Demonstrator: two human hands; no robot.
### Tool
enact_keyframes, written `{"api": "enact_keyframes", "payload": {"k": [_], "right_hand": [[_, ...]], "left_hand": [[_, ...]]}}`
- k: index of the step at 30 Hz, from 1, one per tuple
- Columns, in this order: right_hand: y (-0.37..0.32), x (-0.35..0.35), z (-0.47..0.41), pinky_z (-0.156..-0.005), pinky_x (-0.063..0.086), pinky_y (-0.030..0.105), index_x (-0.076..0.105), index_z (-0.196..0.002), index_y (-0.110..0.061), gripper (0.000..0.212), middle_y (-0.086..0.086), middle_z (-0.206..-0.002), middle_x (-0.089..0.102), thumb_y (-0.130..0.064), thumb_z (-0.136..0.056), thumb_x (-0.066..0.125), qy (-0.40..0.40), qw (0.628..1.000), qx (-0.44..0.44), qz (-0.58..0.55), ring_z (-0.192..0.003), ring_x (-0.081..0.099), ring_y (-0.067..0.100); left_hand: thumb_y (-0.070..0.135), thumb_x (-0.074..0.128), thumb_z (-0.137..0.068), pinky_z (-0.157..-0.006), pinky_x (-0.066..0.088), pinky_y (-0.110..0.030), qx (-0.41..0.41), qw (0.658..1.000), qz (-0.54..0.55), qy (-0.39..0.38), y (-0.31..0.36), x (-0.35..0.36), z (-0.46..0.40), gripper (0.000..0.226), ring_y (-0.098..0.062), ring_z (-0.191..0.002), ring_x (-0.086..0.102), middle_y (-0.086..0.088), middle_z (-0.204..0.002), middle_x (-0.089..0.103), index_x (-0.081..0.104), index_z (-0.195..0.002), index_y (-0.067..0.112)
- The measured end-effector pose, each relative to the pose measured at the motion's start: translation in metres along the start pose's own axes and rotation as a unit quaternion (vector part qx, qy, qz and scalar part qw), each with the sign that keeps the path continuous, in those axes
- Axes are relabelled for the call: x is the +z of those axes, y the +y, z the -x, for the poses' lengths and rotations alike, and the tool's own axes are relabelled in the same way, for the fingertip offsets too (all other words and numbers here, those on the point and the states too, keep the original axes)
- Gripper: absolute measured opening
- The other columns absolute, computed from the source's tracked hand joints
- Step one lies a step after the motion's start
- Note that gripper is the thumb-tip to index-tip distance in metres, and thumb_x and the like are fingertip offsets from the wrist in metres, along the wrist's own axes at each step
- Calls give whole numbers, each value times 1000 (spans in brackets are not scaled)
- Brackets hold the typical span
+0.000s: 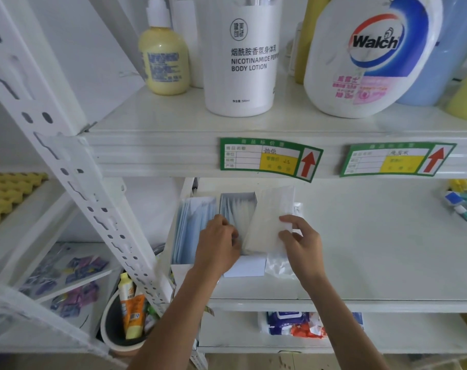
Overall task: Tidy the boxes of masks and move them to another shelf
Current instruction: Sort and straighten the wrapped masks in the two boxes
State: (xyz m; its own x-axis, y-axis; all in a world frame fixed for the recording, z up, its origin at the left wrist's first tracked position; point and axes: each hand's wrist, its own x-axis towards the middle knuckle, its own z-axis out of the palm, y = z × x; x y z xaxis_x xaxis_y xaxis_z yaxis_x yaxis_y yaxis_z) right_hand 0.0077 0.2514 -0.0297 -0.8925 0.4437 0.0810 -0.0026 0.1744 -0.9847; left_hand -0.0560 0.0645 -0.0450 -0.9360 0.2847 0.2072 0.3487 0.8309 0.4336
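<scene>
White mask pack (269,220) pinched by right hand (302,244); left hand (219,241) curled in box (235,209).

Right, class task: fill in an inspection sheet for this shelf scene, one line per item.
Surface: white middle shelf, boxes at its left end.
Job's things: left mask box open, blue masks showing; middle mask box open; white mask pack tilted over it.
Clutter: toothbrushes at right.
Hands: left hand in the middle box; right hand pinches the pack.
Cables: nothing seen.
Surroundings: body lotion and Walch bottle above.
</scene>
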Motion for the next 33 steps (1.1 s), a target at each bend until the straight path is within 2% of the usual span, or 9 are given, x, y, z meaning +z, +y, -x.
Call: {"api": "enact_keyframes", "payload": {"k": [3,10,13,17,21,24,27,30,33], "right_hand": [[-8,-1,-5,-55,48,17,70,-108,-22,36,2,-104,70,4,-87,57,18,999,-38,9,-63,58,9],[-28,14,-16,-57,51,22,69,-104,-26,37,-4,-106,67,-1,-81,55,57,993,-101,12,-72,61,14],[-32,37,-18,-61,46,10,69,-106,-21,36,-4,-107,66,-3,-77,56,84,986,-137,37,-79,60,12],[-25,55,-26,-66,37,-4,71,-110,-12,36,3,-108,67,1,-78,63,51,980,-117,151,-84,58,16],[-14,45,-30,-67,38,11,70,-116,-12,39,3,-113,66,-3,-80,61,-21,956,-113,270,-93,62,24],[-18,43,-34,-69,44,25,68,-117,-11,39,4,-113,64,-2,-81,57,-66,924,-155,343,-93,62,29],[-25,45,-39,-69,47,31,66,-120,-10,40,7,-117,63,-1,-83,56,-110,883,-202,408,-94,64,33],[-31,50,-40,-67,43,30,65,-120,-11,37,7,-116,62,-3,-85,56,-147,846,-234,455,-93,64,34],[-35,61,-36,-76,50,32,61,-126,-16,39,5,-122,61,-11,-87,57,-191,865,-214,411,-99,63,30]], "left_hand": [[37,55,-97,-92,51,-35,-11,998,-62,-12,4,3,-2,28,-18,-99,54,-1,-110,50,72,-99,15],[68,57,-86,-101,46,-41,-44,988,-139,-58,9,7,-12,61,-25,-120,52,-7,-130,49,67,-113,14],[70,63,-80,-100,46,-42,-52,986,-155,-43,10,6,-15,65,-27,-118,52,-8,-127,50,66,-110,12],[73,59,-81,-98,45,-40,-53,981,-184,8,9,4,-8,63,-24,-113,55,-5,-123,56,67,-106,16],[71,58,-83,-95,43,-42,-37,976,-212,20,7,-1,-3,57,-25,-109,56,-3,-119,59,66,-102,17],[62,59,-86,-96,43,-44,-13,986,-163,-9,3,-7,-2,52,-26,-113,57,-3,-121,57,61,-112,16],[48,58,-90,-94,44,-41,-4,990,-124,-69,-4,-13,-4,43,-25,-116,53,-3,-126,52,59,-117,14],[35,49,-97,-88,43,-34,-20,994,-78,-73,-10,-14,-7,34,-22,-114,54,-3,-127,52,60,-119,12],[39,47,-101,-80,45,-27,-9,998,-49,-45,-9,-12,-5,31,-14,-99,54,-1,-118,55,63,-112,15]]}}
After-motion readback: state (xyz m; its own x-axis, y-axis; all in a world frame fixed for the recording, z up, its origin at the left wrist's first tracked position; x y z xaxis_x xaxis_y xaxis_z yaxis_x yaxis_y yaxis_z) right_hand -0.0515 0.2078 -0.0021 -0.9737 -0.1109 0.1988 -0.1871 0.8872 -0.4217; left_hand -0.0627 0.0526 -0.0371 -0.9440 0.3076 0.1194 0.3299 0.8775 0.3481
